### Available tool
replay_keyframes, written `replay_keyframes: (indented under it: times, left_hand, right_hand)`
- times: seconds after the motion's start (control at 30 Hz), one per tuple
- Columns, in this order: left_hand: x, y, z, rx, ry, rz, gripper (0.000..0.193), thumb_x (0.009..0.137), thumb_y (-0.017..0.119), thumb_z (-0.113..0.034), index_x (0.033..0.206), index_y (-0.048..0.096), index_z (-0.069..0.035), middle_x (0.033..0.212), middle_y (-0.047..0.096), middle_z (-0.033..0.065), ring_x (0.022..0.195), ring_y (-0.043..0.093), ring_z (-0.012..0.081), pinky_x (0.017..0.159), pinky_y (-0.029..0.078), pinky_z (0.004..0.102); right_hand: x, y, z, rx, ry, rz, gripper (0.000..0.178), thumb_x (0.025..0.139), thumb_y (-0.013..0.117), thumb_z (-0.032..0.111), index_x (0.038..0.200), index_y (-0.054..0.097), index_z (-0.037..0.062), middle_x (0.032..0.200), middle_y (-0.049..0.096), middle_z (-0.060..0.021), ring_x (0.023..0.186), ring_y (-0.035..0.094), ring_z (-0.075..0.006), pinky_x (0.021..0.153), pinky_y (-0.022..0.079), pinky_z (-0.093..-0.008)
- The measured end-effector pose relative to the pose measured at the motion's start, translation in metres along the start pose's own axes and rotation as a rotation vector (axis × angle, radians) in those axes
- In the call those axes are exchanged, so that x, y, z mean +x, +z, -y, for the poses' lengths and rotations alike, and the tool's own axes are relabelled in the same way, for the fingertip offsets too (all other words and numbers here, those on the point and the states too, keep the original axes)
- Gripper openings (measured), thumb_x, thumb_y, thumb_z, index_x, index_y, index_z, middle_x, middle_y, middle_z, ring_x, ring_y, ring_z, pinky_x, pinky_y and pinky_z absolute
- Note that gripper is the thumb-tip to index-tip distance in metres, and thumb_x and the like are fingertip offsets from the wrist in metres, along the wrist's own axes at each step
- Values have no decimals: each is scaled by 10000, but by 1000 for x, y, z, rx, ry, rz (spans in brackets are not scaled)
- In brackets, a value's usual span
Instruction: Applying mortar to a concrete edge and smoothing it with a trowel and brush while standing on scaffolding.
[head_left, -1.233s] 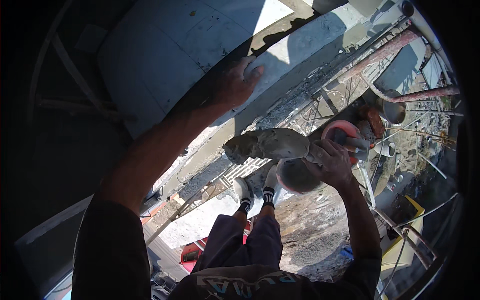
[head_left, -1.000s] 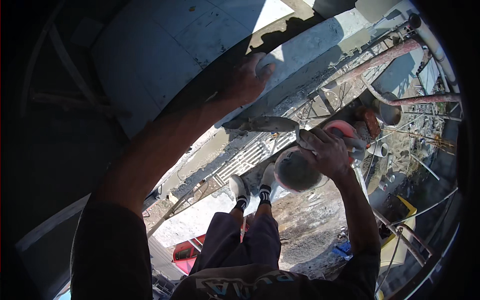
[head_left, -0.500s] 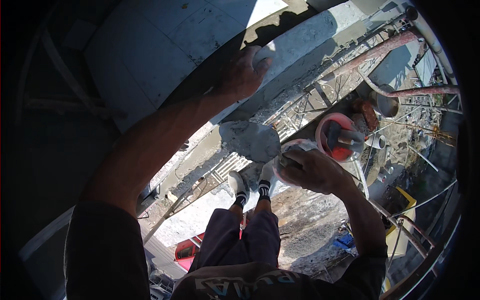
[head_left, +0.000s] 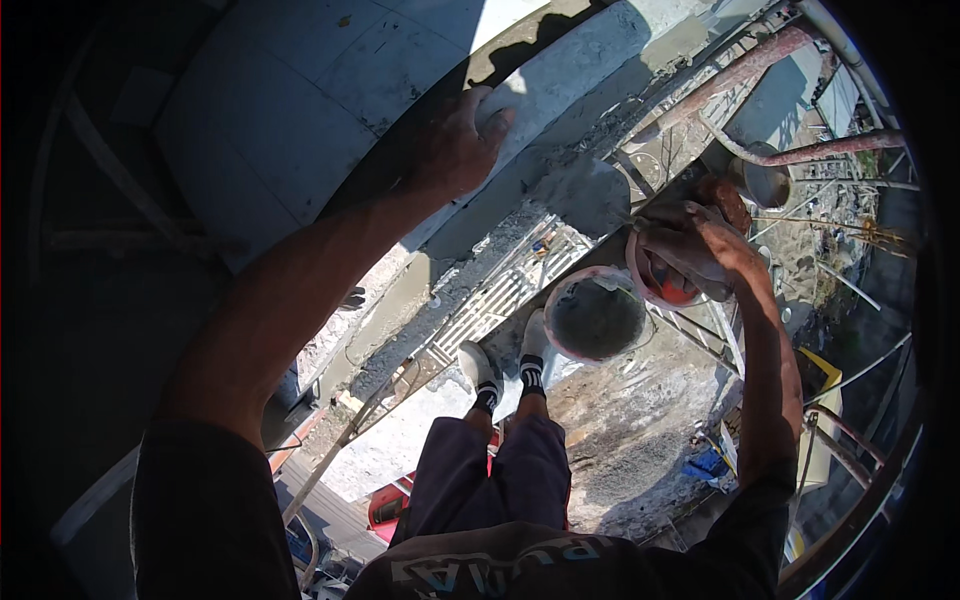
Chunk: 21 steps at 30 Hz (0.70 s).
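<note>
My left hand (head_left: 468, 145) is closed over the rounded edge of a pale plastered ledge (head_left: 575, 85), its arm stretched out ahead. In my right hand (head_left: 705, 245) is a trowel (head_left: 590, 197), its broad grey blade close to the rough, mortar-coated face below the ledge. Whether the blade touches that face, I cannot tell. A bucket of wet grey mortar (head_left: 598, 318) stands below the trowel, just right of my feet. Partly hidden behind my right hand is a red bucket (head_left: 668, 295) with things inside it.
My feet (head_left: 505, 365) are on a narrow platform high above the ground. Scaffold pipes (head_left: 830, 150) run along the right. Brick-red blocks (head_left: 727, 205) and another bucket (head_left: 765, 182) lie beyond the red bucket. Large pale panels (head_left: 300, 100) cover the upper left.
My right hand has moved up and right with the trowel, from over the mortar bucket to the wall face. The mortar bucket now shows fully. My left hand keeps its hold.
</note>
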<state>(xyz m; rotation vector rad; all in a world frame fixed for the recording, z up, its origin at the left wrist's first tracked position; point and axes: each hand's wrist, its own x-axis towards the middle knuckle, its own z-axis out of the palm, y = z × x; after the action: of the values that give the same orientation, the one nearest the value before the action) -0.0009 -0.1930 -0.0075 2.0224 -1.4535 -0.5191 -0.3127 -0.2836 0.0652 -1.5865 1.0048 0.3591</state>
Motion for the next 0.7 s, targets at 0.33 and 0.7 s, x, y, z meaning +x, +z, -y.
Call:
replay_keyframes:
  times: [0.33,0.7]
  left_hand:
    - [1,-2,0,-2,-9,39,583,977,504,-482,1350,497,-33,1314,555,248,1238,526,396,1036,419,455]
    - [2,-3,4,61,-24,38,601,983,482,-516,1347,491,-37,1328,553,232,1255,524,371,1052,407,426]
  right_hand:
    - [-22,156,37,664,97,-100,330,983,504,306,939,564,-16,687,584,-66,503,600,-157,466,483,-309]
    - [-57,289,75,610,192,10,415,983,486,339,1109,509,-56,749,657,-253,637,690,-346,650,538,-456]
